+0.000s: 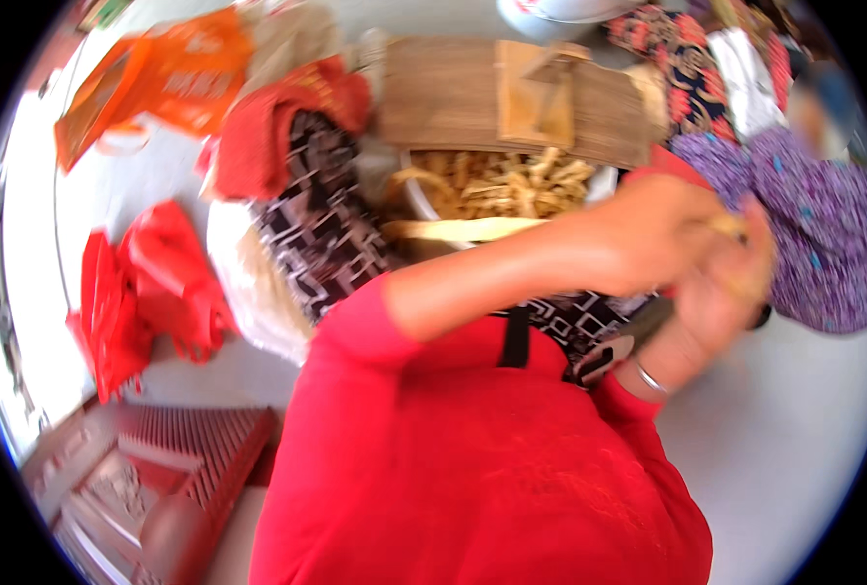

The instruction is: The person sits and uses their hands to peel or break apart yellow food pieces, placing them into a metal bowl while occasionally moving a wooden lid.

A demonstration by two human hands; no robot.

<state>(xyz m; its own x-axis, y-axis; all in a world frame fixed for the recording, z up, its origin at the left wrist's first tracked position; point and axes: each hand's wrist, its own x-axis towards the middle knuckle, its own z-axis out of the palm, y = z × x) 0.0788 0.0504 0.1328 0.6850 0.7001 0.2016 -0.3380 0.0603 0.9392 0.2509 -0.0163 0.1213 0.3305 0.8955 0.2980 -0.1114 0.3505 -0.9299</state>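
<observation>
To the right of my lap, my left hand (659,234) reaches across my body and meets my right hand (714,297), which wears a silver bangle. Between the fingers of both is a small yellowish strip (729,227), blurred by motion; both hands look closed around it. My left forearm passes over a container of curled tan-yellow strips (516,185) and hides part of it. One long pale yellow strip (462,230) lies across the container's near side.
Beyond the container is a wooden board (438,93) with a lighter wood block (534,97). Plastic bags, orange (185,73) and red (160,283), lie at left. A brown carved piece (151,487) stands lower left. Someone in purple patterned clothing (813,224) sits at right.
</observation>
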